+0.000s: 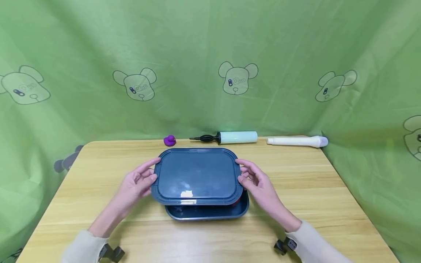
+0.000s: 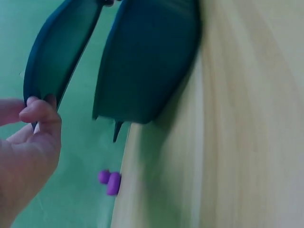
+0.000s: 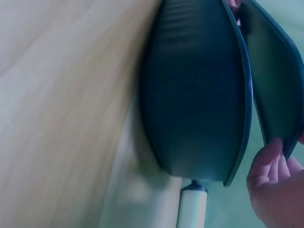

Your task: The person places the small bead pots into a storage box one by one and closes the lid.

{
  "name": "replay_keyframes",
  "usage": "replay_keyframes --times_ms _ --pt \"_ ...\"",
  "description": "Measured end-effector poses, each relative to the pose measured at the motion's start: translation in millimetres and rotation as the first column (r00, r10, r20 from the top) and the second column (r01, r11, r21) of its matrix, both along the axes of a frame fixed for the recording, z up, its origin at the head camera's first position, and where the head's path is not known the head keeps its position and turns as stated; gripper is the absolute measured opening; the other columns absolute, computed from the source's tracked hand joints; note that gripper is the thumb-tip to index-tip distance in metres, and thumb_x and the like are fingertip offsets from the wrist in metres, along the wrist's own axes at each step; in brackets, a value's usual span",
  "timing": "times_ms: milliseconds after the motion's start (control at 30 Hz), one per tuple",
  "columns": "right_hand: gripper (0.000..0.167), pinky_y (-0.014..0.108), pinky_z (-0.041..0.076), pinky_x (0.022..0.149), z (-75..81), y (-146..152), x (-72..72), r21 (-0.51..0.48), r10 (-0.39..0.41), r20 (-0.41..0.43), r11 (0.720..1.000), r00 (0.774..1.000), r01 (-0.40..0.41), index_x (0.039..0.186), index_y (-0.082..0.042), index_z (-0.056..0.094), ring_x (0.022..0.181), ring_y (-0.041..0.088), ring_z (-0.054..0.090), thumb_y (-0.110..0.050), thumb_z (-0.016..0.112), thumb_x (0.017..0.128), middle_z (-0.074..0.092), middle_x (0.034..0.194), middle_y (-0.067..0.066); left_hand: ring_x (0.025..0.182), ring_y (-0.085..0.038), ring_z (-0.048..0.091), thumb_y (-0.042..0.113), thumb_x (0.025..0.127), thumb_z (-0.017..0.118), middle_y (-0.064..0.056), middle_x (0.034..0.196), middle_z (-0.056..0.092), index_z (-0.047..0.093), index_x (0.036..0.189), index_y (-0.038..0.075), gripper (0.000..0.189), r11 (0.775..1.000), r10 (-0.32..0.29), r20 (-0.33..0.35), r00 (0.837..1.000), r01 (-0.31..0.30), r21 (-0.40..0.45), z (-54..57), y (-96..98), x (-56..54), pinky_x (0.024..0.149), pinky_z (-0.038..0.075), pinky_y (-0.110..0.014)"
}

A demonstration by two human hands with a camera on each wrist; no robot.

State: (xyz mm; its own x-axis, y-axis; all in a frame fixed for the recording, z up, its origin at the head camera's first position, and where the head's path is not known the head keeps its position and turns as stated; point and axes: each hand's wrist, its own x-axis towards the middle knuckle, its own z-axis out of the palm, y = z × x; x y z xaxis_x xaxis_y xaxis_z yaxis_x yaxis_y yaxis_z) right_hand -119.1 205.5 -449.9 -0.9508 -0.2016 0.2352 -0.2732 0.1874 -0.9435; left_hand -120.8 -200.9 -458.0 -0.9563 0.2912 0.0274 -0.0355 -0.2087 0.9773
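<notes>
A dark blue rectangular lid (image 1: 197,173) with rounded corners is held level above a matching box (image 1: 207,213). My left hand (image 1: 136,182) pinches the lid's left edge between thumb and fingers. At the opposite edge, my right hand (image 1: 258,182) grips it the same way. Both wrist views show a gap between the lid (image 2: 61,52) and the box (image 3: 199,95), which stands on the table. In the head view the lid covers most of the box, leaving its front part showing. A bit of something red (image 1: 236,202) shows inside at the right; the rest of the contents is hidden.
Along the back of the wooden table (image 1: 98,175) lie a purple toy duck (image 1: 169,140), a hand pump (image 1: 236,137) with a black nozzle, and a white stick-shaped object (image 1: 296,141). A green curtain (image 1: 187,109) with bear-face prints hangs behind and at both sides.
</notes>
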Motion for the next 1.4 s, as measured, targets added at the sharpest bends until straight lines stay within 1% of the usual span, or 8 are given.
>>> replay_keyframes --times_ms 167,367,600,767,867,1133,1233,1400 --pt "0.045 0.02 0.058 0.085 0.0 12.6 -2.7 -0.015 -0.019 0.024 1.0 1.0 0.02 0.151 0.002 0.058 0.097 0.011 0.067 0.0 0.065 0.107 0.066 0.115 0.018 0.064 -0.006 0.053 -0.003 0.107 0.062 0.0 0.098 0.07 0.027 0.173 0.004 0.075 0.998 0.062 0.026 0.998 -0.061 -0.009 1.1 16.3 3.4 0.057 0.047 -0.017" --pt "0.053 0.022 0.059 0.089 0.1 22.1 -4.1 -0.029 -0.065 0.036 0.997 0.997 0.066 0.157 0.004 0.051 0.099 0.011 0.07 0.001 0.066 0.106 0.07 0.116 0.017 0.067 -0.008 0.056 -0.001 0.106 0.067 -0.001 0.092 0.073 0.055 0.143 -0.017 0.043 0.983 0.157 0.077 0.985 -0.148 -0.11 7.6 28.9 5.8 0.062 0.051 -0.019" --pt "0.017 0.019 0.059 0.077 6.9 24.4 -1.9 -0.055 -0.165 -0.04 0.985 0.985 0.163 0.118 0.011 0.077 0.086 0.008 0.068 0.003 0.073 0.103 0.075 0.098 0.004 0.071 -0.014 0.059 0.003 0.104 0.073 -0.005 0.088 0.072 0.074 0.124 -0.01 0.023 0.963 0.224 -0.063 0.972 -0.231 -0.137 14.4 28.1 6.2 0.062 0.052 -0.024" --pt "0.016 0.023 0.061 0.074 8.7 29.3 0.6 -0.12 -0.103 -0.073 0.988 0.992 0.093 0.116 0.012 0.077 0.08 0.012 0.074 0.004 0.071 0.104 0.079 0.092 0.011 0.071 -0.014 0.067 0.001 0.107 0.069 -0.01 0.087 0.074 0.078 0.122 -0.002 0.018 0.985 0.147 -0.195 0.97 -0.161 -0.059 17.9 21.6 6.0 0.052 0.052 -0.024" --pt "0.023 0.026 0.063 0.079 8.0 34.3 1.6 -0.116 -0.048 -0.066 0.992 0.997 0.04 0.125 0.013 0.075 0.087 0.015 0.079 0.006 0.069 0.104 0.082 0.1 0.01 0.076 -0.018 0.073 0.001 0.11 0.065 -0.013 0.098 0.08 0.075 0.13 -0.006 0.024 0.993 0.094 -0.238 0.967 -0.107 -0.043 19.2 18.7 6.1 0.057 0.058 -0.027" --pt "0.027 0.025 0.062 0.086 -3.2 41.1 4.0 0.017 -0.033 -0.054 0.999 0.998 0.034 0.134 0.006 0.074 0.101 0.013 0.075 -0.003 0.063 0.111 0.079 0.124 0.008 0.066 -0.011 0.06 0.009 0.108 0.07 -0.005 0.093 0.074 0.068 0.14 -0.009 0.037 0.985 0.091 -0.128 0.988 -0.108 -0.135 8.3 21.1 9.1 0.061 0.054 -0.024" --pt "0.028 0.025 0.061 0.079 -10.0 37.9 4.9 0.073 -0.031 -0.024 0.997 0.999 0.033 0.136 -0.001 0.074 0.092 0.016 0.071 -0.01 0.066 0.11 0.076 0.116 0.013 0.074 -0.01 0.064 0.009 0.104 0.076 -0.009 0.106 0.074 0.064 0.149 -0.003 0.048 0.973 0.064 -0.103 0.993 -0.085 -0.213 0.0 21.9 9.9 0.066 0.055 -0.022" --pt "0.043 0.022 0.053 0.069 -19.8 30.2 4.3 0.227 -0.01 -0.008 0.974 1.0 0.012 0.146 -0.009 0.069 0.08 0.016 0.058 -0.013 0.077 0.104 0.062 0.096 0.007 0.079 -0.012 0.063 0.007 0.101 0.078 -0.012 0.101 0.063 0.054 0.159 0.001 0.064 0.935 -0.001 -0.157 0.988 -0.055 -0.35 -12.9 25.3 8.6 0.067 0.052 -0.019"
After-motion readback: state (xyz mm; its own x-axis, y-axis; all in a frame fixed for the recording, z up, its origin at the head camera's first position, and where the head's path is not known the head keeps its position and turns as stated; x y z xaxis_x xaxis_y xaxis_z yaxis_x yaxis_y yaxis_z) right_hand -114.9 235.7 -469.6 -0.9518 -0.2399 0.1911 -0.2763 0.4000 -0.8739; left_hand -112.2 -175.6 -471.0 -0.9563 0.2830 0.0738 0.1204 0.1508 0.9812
